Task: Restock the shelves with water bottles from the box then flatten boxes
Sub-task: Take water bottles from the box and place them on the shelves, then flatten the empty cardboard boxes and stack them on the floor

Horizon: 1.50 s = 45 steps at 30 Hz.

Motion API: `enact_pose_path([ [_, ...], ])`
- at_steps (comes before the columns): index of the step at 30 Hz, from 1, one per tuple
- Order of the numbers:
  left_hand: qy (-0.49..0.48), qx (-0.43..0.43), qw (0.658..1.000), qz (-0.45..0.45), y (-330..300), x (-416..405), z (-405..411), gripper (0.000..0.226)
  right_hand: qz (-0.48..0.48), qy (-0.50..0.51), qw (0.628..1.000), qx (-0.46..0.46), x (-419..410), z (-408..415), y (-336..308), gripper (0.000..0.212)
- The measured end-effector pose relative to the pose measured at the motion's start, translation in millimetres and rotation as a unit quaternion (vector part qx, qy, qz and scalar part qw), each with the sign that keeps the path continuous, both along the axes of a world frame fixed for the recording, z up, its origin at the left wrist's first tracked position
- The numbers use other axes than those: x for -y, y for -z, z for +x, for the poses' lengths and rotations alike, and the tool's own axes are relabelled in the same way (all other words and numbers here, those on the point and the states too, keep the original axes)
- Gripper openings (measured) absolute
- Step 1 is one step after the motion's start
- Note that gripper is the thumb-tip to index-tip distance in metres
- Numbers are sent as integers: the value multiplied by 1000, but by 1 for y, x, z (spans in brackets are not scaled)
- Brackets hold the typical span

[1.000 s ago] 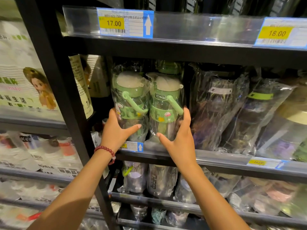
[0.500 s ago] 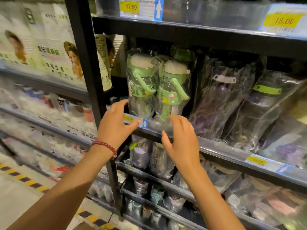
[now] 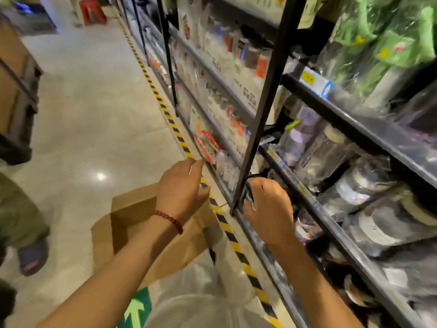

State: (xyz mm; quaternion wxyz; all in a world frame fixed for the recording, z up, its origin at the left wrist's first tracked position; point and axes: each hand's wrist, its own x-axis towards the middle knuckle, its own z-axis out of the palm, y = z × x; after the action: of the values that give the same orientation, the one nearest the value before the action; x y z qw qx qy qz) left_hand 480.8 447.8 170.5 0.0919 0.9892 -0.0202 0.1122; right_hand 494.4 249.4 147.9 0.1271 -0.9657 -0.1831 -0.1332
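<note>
Below, open cardboard box [image 3: 132,223] on floor, contents hidden, both hands' fingers loosely curled, holding nothing.

Almost no writing can be read, because the picture is blurred by motion. On the floor [image 3: 78,129], at the bottom edge, there is a green sign [image 3: 136,311] with a pale arrow that points up. On the front edge of an upper shelf [image 3: 350,119] there is a price tag [image 3: 315,82]: its yellow part carries dark figures, too smeared to read, and its blue end shows a white arrow that points up. The white packets [image 3: 246,91] on the shelves further along have dark printed characters, but they are too blurred to make out. A yellow and black striped line [image 3: 165,110] runs on the floor along the foot of the shelves.
</note>
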Motion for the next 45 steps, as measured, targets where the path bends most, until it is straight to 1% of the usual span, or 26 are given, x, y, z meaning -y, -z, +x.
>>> enact_pose_path([
  [2, -25, -37, 999, 10, 23, -11, -45, 56, -18, -22, 999, -16, -12, -30, 20, 33],
  [4, -53, -79, 995, 8, 46, -20, -89, 55, -31, -50, 998, -29, -22, -58, 41, 35],
  [6, -95, -120, 988, -11, 63, -25, -127, 54, -23, -78, 996, -44, -31, -86, 59, 29],
  [8, -126, -143, 981, -31, 70, -26, -158, 53, -13, -100, 994, -40, -39, -112, 73, 31],
  [11, -170, -146, 972, -65, 77, -30, -194, 51, -11, -123, 991, -45, -51, -145, 90, 39],
  [13, -176, -173, 966, -70, 79, -38, -214, 52, -19, -123, 991, -48, -61, -159, 97, 40],
  [15, -163, -192, 966, -56, 88, -54, -231, 55, -17, -116, 991, -60, -76, -171, 99, 40],
  [18, -162, -197, 965, -67, 97, -79, -249, 58, -32, -113, 989, -88, -99, -186, 100, 49],
  [22, -167, -221, 959, -59, 118, -103, -254, 59, -27, -115, 986, -120, -125, -192, 123, 57],
  [23, -172, -227, 957, -54, 126, -108, -252, 60, -19, -112, 985, -127, -131, -191, 132, 54],
  [25, -182, -234, 954, -49, 147, -118, -247, 61, -14, -107, 985, -137, -138, -188, 151, 41],
  [26, -191, -240, 950, -53, 158, -123, -244, 60, -13, -104, 983, -153, -141, -185, 161, 40],
  [28, -213, -251, 943, -52, 182, -133, -235, 59, -16, -101, 976, -190, -148, -178, 183, 49],
  [31, -236, -252, 938, -44, 232, -148, -221, 61, -45, -115, 971, -205, -157, -160, 231, 52],
  [34, -247, -258, 933, -42, 297, -161, -211, 62, -54, -110, 971, -204, -164, -141, 301, 51],
  [36, -244, -248, 937, -41, 345, -167, -203, 63, -54, -100, 975, -192, -169, -130, 352, 50],
  [39, -232, -232, 943, -49, 420, -171, -190, 60, -70, -113, 977, -166, -176, -112, 424, 41],
  [41, -230, -218, 947, -60, 463, -176, -178, 60, -76, -113, 974, -178, -181, -99, 463, 30],
  [42, -235, -209, 947, -65, 481, -178, -171, 61, -82, -114, 971, -191, -184, -92, 479, 30],
  [45, -238, -189, 951, -56, 533, -188, -144, 71, -87, -113, 966, -214, -193, -63, 526, 19],
])
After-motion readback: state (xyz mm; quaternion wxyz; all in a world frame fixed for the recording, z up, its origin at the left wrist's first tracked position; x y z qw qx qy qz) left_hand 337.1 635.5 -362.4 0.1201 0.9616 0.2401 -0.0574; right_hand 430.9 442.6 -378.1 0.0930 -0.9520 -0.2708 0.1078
